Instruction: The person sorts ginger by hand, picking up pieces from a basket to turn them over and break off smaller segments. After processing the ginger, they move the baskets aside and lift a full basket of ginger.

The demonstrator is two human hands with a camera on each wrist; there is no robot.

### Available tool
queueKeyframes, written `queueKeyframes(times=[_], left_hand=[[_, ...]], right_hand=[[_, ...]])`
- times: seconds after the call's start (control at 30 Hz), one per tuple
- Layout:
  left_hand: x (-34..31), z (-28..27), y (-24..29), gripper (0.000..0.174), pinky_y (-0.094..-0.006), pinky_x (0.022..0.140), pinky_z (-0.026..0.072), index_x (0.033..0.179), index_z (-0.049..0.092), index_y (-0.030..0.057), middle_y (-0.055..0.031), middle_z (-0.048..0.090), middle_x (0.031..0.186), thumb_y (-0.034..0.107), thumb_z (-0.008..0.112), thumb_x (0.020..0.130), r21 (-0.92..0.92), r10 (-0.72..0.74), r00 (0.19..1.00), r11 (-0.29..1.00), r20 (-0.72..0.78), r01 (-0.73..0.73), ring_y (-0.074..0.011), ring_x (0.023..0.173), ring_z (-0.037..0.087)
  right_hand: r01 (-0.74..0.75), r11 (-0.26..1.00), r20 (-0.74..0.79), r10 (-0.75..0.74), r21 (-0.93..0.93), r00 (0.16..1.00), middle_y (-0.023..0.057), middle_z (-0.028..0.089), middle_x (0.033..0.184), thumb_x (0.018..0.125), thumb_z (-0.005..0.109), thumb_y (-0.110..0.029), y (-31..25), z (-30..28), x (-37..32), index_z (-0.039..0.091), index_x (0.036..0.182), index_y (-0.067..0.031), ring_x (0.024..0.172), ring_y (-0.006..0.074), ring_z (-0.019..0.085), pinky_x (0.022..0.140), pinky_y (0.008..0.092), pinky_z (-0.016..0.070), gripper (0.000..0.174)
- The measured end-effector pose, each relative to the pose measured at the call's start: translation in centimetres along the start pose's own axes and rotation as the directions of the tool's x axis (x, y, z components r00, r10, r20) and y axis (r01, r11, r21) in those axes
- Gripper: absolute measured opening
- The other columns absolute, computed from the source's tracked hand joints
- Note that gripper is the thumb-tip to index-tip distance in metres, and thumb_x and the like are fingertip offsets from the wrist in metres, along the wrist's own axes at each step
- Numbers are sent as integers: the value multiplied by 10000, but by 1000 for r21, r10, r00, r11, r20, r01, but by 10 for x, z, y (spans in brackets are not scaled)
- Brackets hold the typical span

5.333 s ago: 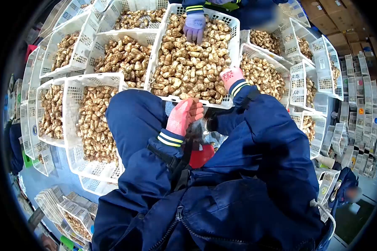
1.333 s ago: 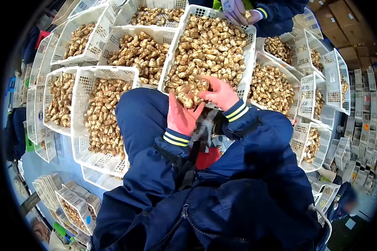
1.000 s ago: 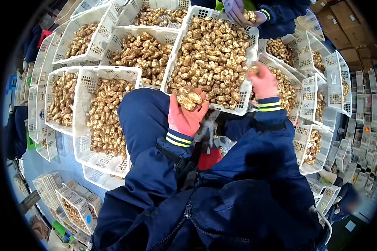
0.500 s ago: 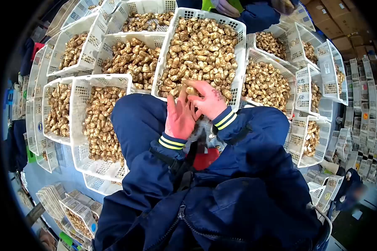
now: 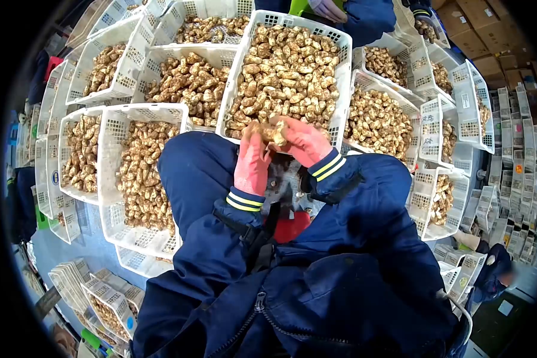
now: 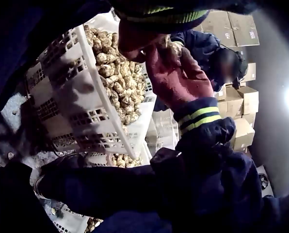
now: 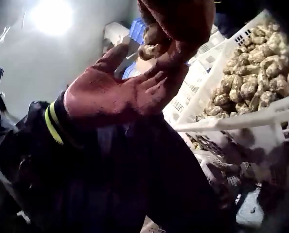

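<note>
In the head view my left hand (image 5: 250, 164), in a pink glove, is raised over my lap at the near edge of a white crate (image 5: 224, 125). Its fingers reach up to the underside of a knobbly brown-and-cream piece of produce (image 5: 274, 135). The right wrist view shows the left palm (image 7: 118, 94) facing up, thumb spread away. My right hand (image 5: 307, 143), also pink-gloved, pinches the produce from the right. In the right wrist view two lumps (image 7: 152, 43) show beneath the right hand. The crate is heaped with similar pieces (image 5: 289, 71).
More filled white crates stand left (image 5: 113, 179) and right (image 5: 414, 113) of my knees. Across the central crate is another person's gloved hand (image 5: 328, 10). Stacked crates (image 5: 513, 173) and cardboard boxes (image 5: 480, 36) are at the far right. A red object (image 5: 292, 227) lies between my legs.
My right hand went to the right crate's side a second ago, then returned to my left hand. The produce is now lifted between both hands. The other person's hands have drawn back.
</note>
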State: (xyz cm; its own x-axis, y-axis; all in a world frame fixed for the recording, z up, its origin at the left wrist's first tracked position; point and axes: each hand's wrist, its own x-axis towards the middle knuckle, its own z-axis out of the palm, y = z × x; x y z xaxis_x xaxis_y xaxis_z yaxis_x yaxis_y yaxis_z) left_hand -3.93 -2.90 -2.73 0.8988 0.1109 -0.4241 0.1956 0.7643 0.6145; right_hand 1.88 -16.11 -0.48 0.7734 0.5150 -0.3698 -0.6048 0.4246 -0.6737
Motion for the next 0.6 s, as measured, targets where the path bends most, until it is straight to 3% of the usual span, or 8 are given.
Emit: queueKeyframes(times=[0.03, 0.07, 0.13, 0.23, 0.27, 0.37, 0.43, 0.6], left_hand=[[3, -5, -3, 559, -398, 987, 318, 1363, 292, 102, -82, 404, 1325, 375, 486, 915, 40, 5, 999, 999, 47, -7, -222, 1195, 407], [5, -9, -5, 535, -403, 979, 328, 1356, 302, 103, -76, 412, 1314, 344, 493, 918, 80, 9, 995, 997, 95, -16, -218, 1188, 408], [4, -13, -7, 453, -401, 957, 355, 1301, 361, 94, -73, 455, 1256, 292, 505, 920, 35, 80, 991, 996, 105, -84, -208, 1153, 438], [11, -19, -7, 401, -408, 946, 378, 1232, 412, 73, -91, 499, 1190, 277, 531, 908, -53, 106, 994, 993, 18, -105, -236, 1095, 488], [10, -19, -7, 399, -410, 941, 383, 1208, 436, 67, -92, 519, 1159, 295, 545, 899, -74, 115, 993, 991, 11, -114, -241, 1063, 507], [9, -18, -9, 380, -385, 890, 427, 1163, 473, 66, -74, 557, 1092, 323, 550, 893, -64, 135, 990, 989, 28, -133, -213, 987, 546], [8, -16, -7, 347, -336, 767, 498, 1122, 483, 32, -65, 575, 1032, 289, 551, 900, -21, 55, 998, 998, 14, -55, -168, 929, 577], [4, -15, -2, 334, -289, 713, 489, 1113, 505, 63, -43, 595, 994, 323, 532, 905, 84, -24, 999, 996, 47, 20, -151, 890, 584]], right_hand=[[-6, 998, 138, 15, -62, 990, 16, 546, 994, 889, 532, -144, 5, -7, 2, 462, 1218, -1, 851, 96, 517, 799, 276, 449, 365], [42, 993, 113, -29, -110, 993, 33, 558, 1045, 884, 554, -173, 10, -7, 0, 457, 1230, -8, 889, 105, 530, 776, 257, 445, 396], [78, 984, 132, -56, -160, 990, 88, 526, 1164, 869, 581, -249, 5, 2, -5, 405, 1273, 4, 1059, 181, 518, 890, 317, 430, 509], [168, 980, 38, -165, -109, 986, 56, 577, 1054, 877, 559, -153, 5, -2, 2, 458, 1222, 0, 974, 141, 557, 841, 279, 452, 391], [158, 985, -75, -162, -64, 984, 76, 584, 1064, 880, 552, -142, 4, -7, 0, 449, 1230, 8, 1002, 169, 565, 866, 304, 458, 395], [129, 990, -83, -133, -49, 988, 93, 592, 1049, 887, 541, -139, 2, -19, 0, 443, 1238, 16, 939, 184, 595, 817, 303, 490, 396], [69, 989, -112, -84, -129, 990, 104, 596, 1032, 892, 532, -138, 5, -18, -2, 440, 1240, 24, 878, 189, 616, 762, 294, 514, 395], [44, 983, -69, -57, -179, 996, 88, 605, 984, 882, 542, -137, 6, -18, -1, 447, 1230, 26, 839, 179, 623, 744, 290, 519, 396]])
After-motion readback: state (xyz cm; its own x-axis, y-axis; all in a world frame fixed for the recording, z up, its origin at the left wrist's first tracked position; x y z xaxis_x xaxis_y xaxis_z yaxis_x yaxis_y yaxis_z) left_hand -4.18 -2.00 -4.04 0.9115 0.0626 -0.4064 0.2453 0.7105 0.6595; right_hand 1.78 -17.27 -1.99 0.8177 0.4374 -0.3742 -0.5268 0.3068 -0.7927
